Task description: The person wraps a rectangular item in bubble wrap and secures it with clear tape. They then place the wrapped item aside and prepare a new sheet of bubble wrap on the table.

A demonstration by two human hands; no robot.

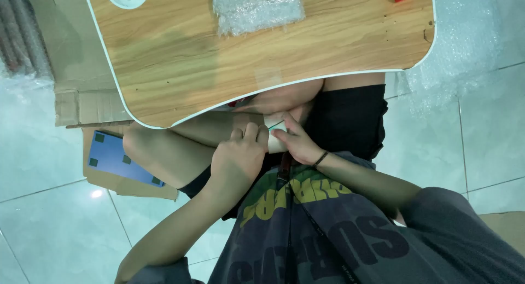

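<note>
Your left hand point(236, 159): fingers curled, pinching small pale roll point(275, 144) in lap, below near edge of wooden lap table point(180, 59). Your right hand point(298, 144): fingertips pinching roll's other side. Bubble wrap point(257, 7) at table's far edge. Keep both pinches firm, roll steady.

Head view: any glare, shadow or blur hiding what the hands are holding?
Head view: sharp overall; a small glare spot on the floor tile at left; the wooden table shades the lap, so the pale object between the left hand and right hand is dim and mostly hidden.
</note>
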